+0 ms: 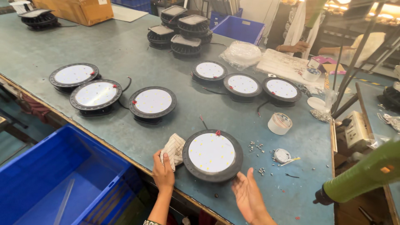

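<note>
A round black lamp with a white LED disc (212, 154) lies face up near the table's front edge. My left hand (163, 170) rests at its left side, fingers closed on a striped cloth (173, 148) that lies against the lamp's rim. My right hand (248, 194) is held open, palm up, just right of and below the lamp, close to its rim but holding nothing.
Several similar lamps (153, 103) lie across the grey-green table (125, 54), with stacked housings (185, 29) at the back. Tape rolls (279, 123), loose screws (255, 146), a blue crate (62, 179) below left, a green tool (366, 173) at right. Another person's hand (296, 47) is at the far side.
</note>
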